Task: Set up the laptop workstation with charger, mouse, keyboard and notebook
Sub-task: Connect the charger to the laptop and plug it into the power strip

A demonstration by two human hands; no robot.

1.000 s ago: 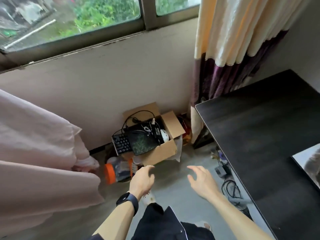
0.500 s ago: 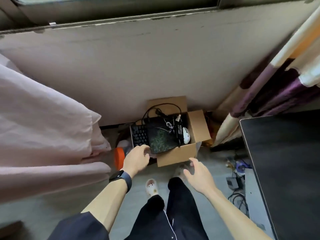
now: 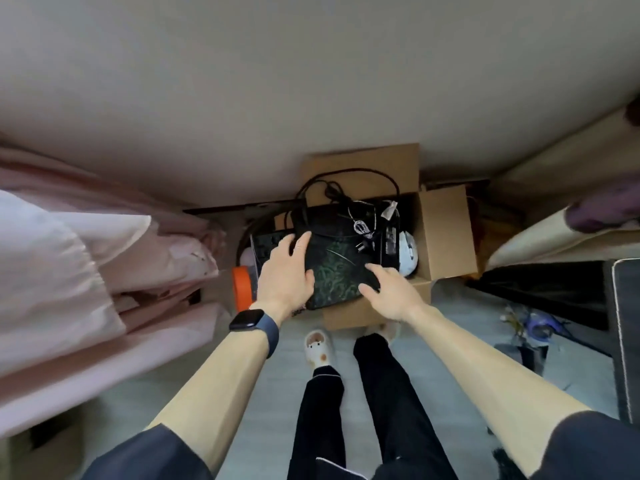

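Reaching into the cardboard box point(image 3: 446, 233) on the floor, where the green-patterned flat item point(image 3: 334, 271) is lying on top, keyboard point(image 3: 270, 242) left of it, white mouse point(image 3: 408, 254) right, charger cable point(image 3: 346, 188) behind. Left hand point(image 3: 285, 275) is laying straight fingers on its left edge; right hand point(image 3: 391, 292) is spreading loosely over its near right corner, neither gripping. Likely starting pickup; next, fingers are needing to get under both edges, clearing cables. Laptop or notebook: cannot tell.
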